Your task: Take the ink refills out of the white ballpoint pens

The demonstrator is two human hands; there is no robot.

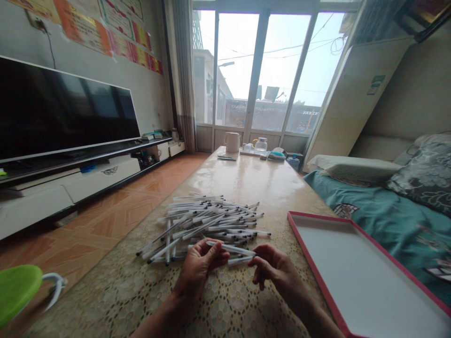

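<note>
Holding one white pen (230, 249) between both hands, just in front of the pen pile (207, 223).

Your left hand (199, 267) pinches the pen's left end, fingers curled round it; your right hand (273, 267) grips the other end, fingers closed near the tip. The pen sits just above the table (243, 178), near its front edge. Progress looks early: pile is big and loose, and the red-rimmed tray (355, 277) on your right shows nothing in it. Most pens look unhandled. Room: bare tabletop beyond the pile up to the white jug (231, 142) and glass pot (260, 144) at the far end. Tray rim lies near your right wrist; table's left edge drops to floor.
</note>
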